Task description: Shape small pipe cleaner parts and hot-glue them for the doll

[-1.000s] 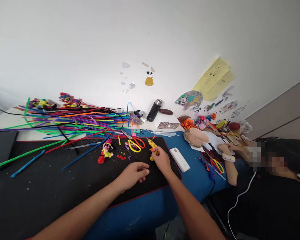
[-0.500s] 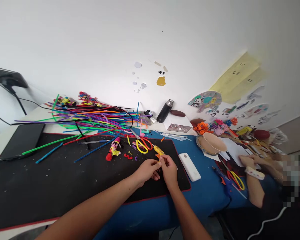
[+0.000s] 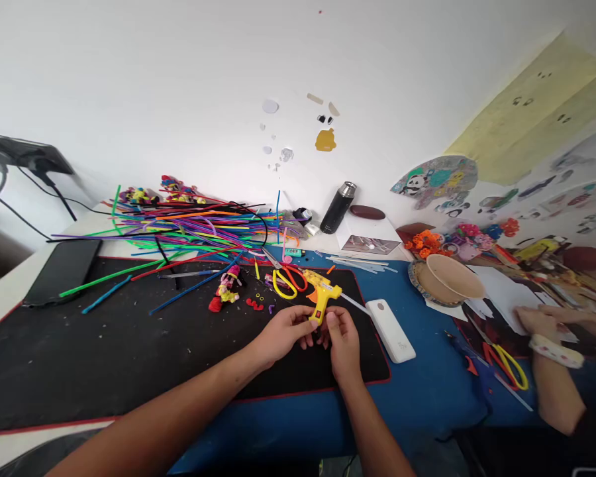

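Observation:
A yellow hot glue gun [image 3: 324, 296], a glue stick poking out of its rear, is raised over the black mat with its handle toward me. My left hand [image 3: 289, 332] pinches the lower handle between thumb and curled fingers. Closed at the handle's other side is my right hand [image 3: 345, 338], its thumb against the grip; the fingertips below are partly hidden. Just beyond lie scissors [image 3: 284, 281] with yellow and red handles. Left of them rests a small pink, yellow and red pipe-cleaner figure [image 3: 227, 289], with red curled bits [image 3: 254, 305] nearby.
A heap of coloured pipe cleaners [image 3: 203, 228] spreads along the wall. A white power bank [image 3: 391, 331] lies right of the mat, a black thermos [image 3: 338, 209] behind. Farther right are a bowl [image 3: 454, 278], a blue glue gun [image 3: 477, 371] and another person's arm [image 3: 556, 371].
The glue gun has swung into clear view between my hands, its handle now upright toward me. My hands have parted slightly around it. The camera view has shifted left.

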Action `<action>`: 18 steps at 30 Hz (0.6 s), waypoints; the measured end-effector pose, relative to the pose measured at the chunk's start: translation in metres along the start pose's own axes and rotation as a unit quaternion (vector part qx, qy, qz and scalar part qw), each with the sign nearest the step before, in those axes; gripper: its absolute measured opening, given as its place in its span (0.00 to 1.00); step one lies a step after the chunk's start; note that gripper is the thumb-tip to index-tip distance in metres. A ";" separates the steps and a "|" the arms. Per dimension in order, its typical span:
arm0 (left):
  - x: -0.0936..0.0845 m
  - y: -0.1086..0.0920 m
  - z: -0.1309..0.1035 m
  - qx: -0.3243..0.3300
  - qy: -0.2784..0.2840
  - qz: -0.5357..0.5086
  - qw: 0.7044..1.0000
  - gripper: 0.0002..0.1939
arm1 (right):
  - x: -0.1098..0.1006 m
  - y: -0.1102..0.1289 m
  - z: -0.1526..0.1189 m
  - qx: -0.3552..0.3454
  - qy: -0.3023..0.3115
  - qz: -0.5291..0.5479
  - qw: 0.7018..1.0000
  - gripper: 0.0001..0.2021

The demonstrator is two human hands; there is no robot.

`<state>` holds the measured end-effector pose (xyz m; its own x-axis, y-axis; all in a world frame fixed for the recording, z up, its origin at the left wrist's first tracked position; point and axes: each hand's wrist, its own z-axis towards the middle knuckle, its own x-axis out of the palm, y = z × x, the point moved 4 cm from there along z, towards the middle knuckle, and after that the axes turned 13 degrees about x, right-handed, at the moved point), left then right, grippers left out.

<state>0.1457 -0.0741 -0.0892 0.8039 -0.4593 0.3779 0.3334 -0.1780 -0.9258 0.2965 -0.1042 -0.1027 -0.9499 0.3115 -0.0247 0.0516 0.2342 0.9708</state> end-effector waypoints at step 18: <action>-0.050 -0.073 -0.041 0.079 0.073 0.443 0.890 0.19 | 0.046 0.053 0.048 0.006 0.115 0.017 0.993 0.24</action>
<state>0.0615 -0.0737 -0.0411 0.7177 -0.4687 -0.5150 -0.3245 0.4291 -0.8429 0.2702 -0.0328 -0.0637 -0.9928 0.1011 0.0640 0.0867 0.2393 0.9671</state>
